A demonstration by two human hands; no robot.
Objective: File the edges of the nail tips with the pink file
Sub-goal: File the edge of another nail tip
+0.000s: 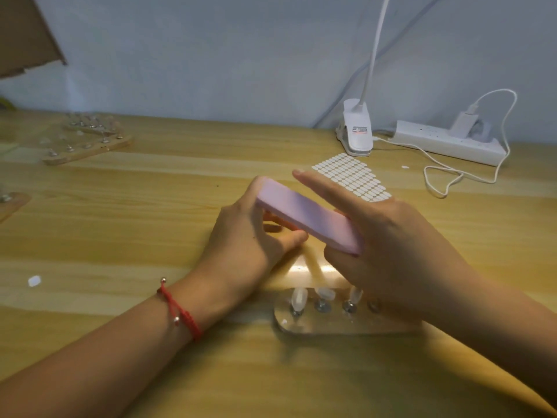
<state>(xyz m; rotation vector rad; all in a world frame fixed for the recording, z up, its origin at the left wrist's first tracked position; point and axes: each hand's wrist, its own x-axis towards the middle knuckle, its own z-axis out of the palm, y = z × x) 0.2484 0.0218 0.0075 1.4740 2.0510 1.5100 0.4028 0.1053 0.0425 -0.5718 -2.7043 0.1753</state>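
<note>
Pink file (307, 217) sat mid-frame, its long axis slanting from upper left down to lower right. Your right hand (391, 245) gripped its lower-right end, forefinger stretched out above it. Your left hand (244, 239) curled under the upper-left end; whether it pinched anything was hidden by the file. At lower centre, a clear stand (331, 325) carried blurred nail tips (324, 297).
</note>
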